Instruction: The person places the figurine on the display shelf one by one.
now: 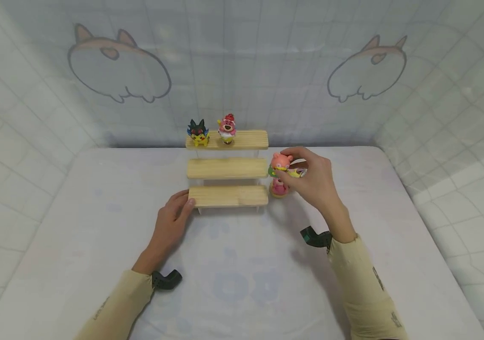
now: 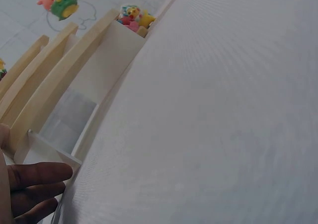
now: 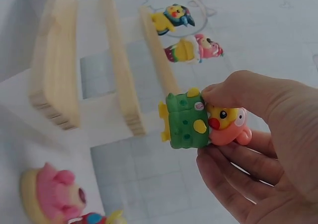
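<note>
My right hand (image 1: 312, 177) pinches a pink figurine with a green lower body (image 3: 186, 119) between thumb and fingers, beside the right end of the middle tier of a three-tier wooden display shelf (image 1: 227, 168). In the right wrist view, its yellow face with a red nose is partly covered by the thumb. At the left end of the lowest tier rests my left hand (image 1: 171, 219), thumb at the board's corner. Its other fingers (image 2: 42, 174) lie straight against the white side support. Below the held figurine, a pink bear figurine (image 1: 279, 188) sits on the table.
On the top tier stand a yellow figurine with a dark hood (image 1: 198, 133) and a pink bear with a red hat (image 1: 227, 128). Another red, blue and yellow figurine (image 3: 97, 218) is partly visible by the table bear. A tiled curtain (image 1: 246, 71) hangs behind the white table (image 1: 118, 189).
</note>
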Demonstrator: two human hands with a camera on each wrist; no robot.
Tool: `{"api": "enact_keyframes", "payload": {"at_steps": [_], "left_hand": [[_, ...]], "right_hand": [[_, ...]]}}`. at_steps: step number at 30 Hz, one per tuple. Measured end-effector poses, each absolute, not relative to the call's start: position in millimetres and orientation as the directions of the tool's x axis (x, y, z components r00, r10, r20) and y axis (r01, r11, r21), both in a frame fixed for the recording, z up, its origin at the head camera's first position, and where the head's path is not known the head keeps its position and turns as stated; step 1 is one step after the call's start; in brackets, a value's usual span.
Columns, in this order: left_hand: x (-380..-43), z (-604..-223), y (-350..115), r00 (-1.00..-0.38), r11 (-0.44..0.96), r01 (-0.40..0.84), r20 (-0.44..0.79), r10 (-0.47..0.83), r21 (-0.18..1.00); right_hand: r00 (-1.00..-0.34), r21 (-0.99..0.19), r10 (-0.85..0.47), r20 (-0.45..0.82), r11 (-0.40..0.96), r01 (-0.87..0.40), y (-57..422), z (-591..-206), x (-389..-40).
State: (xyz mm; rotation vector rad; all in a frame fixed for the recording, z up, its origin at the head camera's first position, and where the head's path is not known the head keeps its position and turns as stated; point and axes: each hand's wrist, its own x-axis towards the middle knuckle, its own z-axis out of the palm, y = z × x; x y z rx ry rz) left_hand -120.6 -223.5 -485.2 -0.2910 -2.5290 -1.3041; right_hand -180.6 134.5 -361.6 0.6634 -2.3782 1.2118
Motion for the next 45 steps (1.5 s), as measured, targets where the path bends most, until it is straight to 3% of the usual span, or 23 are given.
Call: {"api": "enact_keyframes", "payload": {"at_steps": [18, 45], "left_hand": [[-118, -484, -223, -0.934, 0.574, 0.316, 0.355, 0.047, 0.755], [-114, -480, -222, -0.933, 0.577, 0.318, 0.358, 0.047, 0.753]], "right_hand": [[-0.706, -0.546, -0.262, 0.658, 0.48, -0.687, 101, -323, -215], [-0.774, -0.624, -0.274, 0.571, 0.468, -0.626, 76, -326, -244]]}}
